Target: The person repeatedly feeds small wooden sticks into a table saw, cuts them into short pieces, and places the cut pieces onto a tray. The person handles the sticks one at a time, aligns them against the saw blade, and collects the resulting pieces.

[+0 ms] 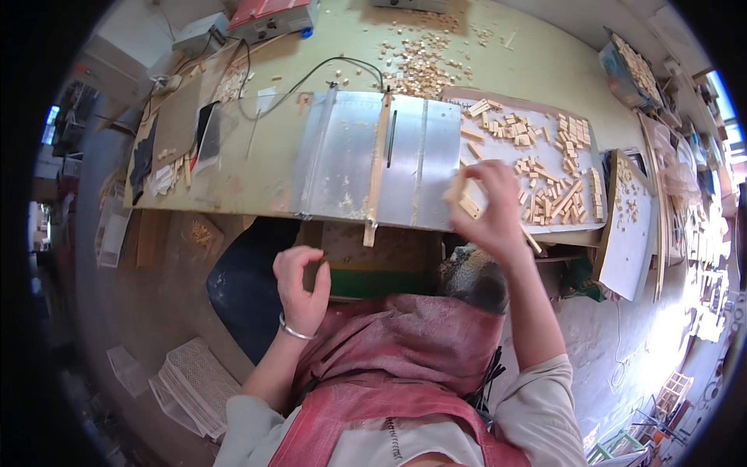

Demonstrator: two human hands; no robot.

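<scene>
My right hand (492,204) is at the right edge of the metal plate, its fingers curled round a small pale wooden block (469,205). Part of that block is hidden behind the fingers, and the hand is slightly blurred. Just beyond it, many short wooden blocks (537,175) lie in loose groups and rows on a board. My left hand (299,289), with a bangle on its wrist, hovers in front of the table edge above my lap. Its fingers are bent and its thumb stands apart, with nothing visible between them. A wooden strip (378,167) runs across the silvery metal plate (334,156).
Small wooden pieces (424,66) are heaped at the back of the green table (264,183). A black cable (311,70) arches behind the plate. Below the table edge is an open drawer (405,261). A filled bin (632,70) stands far right, near a tilted board (626,233).
</scene>
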